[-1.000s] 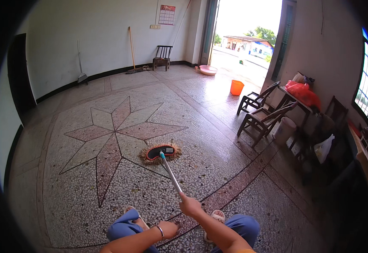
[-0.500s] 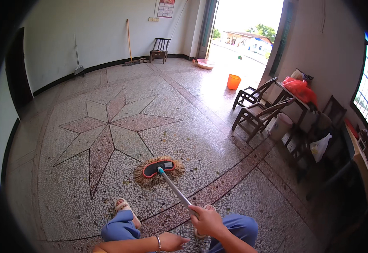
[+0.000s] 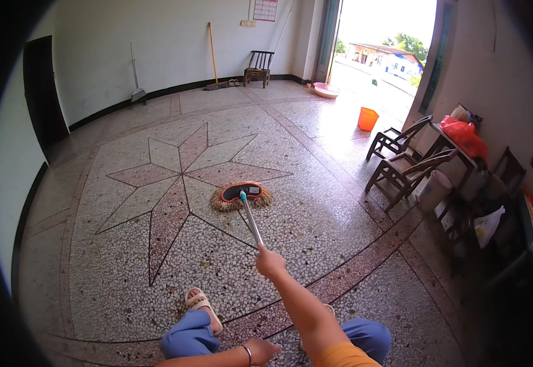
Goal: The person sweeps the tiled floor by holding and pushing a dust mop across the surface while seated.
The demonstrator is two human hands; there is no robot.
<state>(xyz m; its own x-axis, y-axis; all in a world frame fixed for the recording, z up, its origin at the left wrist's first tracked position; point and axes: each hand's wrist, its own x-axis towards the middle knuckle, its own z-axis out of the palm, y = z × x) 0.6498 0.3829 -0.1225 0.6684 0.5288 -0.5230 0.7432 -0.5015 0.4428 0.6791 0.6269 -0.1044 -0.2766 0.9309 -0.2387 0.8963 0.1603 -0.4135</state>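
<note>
The right hand (image 3: 270, 262) is gripping the metal handle (image 3: 252, 224) of a flat dust mop (image 3: 241, 195), whose fringed head is lying on the terrazzo floor (image 3: 315, 220) beside the star inlay (image 3: 181, 177). The left hand (image 3: 261, 351) is hanging loosely curled, holding nothing.

- One dust mop (image 3: 242, 196) on the floor, near the middle.
- One orange bucket (image 3: 367, 118) by the far doorway.
- One pink basin (image 3: 327, 90) farther off, beside the door.
- Two wooden armchairs (image 3: 401, 156) on the right.
- One dark chair (image 3: 259, 67) against the far wall.
- Two long-handled brooms (image 3: 137, 76) leaning on the far wall.
- One star pattern (image 3: 184, 177) set into the floor.
- One red bag (image 3: 465, 136) on the right bench.
</note>
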